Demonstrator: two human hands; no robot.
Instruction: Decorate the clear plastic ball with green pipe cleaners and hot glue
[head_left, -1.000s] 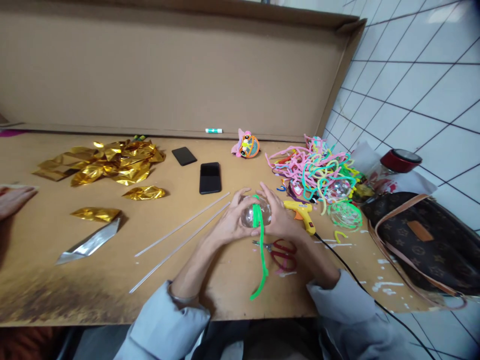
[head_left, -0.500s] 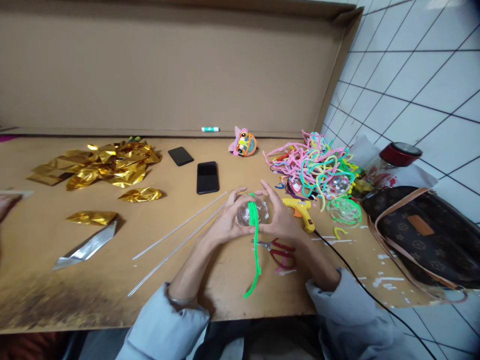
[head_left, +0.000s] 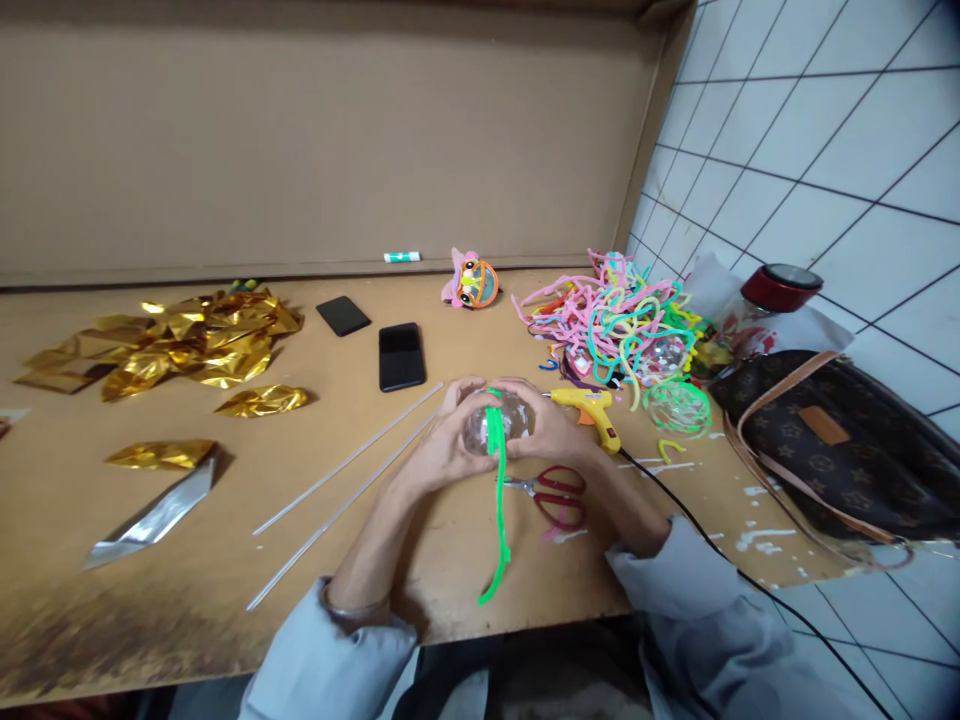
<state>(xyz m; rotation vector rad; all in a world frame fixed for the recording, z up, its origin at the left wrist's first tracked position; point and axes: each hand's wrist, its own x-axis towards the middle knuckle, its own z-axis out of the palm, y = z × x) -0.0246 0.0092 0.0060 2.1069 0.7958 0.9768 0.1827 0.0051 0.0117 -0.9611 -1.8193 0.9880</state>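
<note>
Between my two hands is a clear plastic ball (head_left: 514, 418), held a little above the table. A bright green pipe cleaner (head_left: 501, 510) lies across the ball's near side, and its loose end hangs down toward me. My left hand (head_left: 448, 440) curls around the ball's left side, thumb near the green strip. On the other side my right hand (head_left: 553, 430) wraps the ball, its fingers over the top. Red-handled scissors (head_left: 559, 495) lie just below my right hand. A yellow hot glue gun (head_left: 592, 408) rests to the right of that hand, partly behind it.
Two thin clear sticks (head_left: 337, 465) lie left of my hands. Gold foil (head_left: 202, 335) is heaped farther left. Two dark phones (head_left: 401, 357) sit behind. At right are a pile of pipe cleaners (head_left: 615, 315), a brown handbag (head_left: 847, 450) and a red-lidded jar (head_left: 780, 290).
My right hand's fingers, raised and spread before, have closed over the ball. The view has shifted slightly, so the table's things sit farther left in it.
</note>
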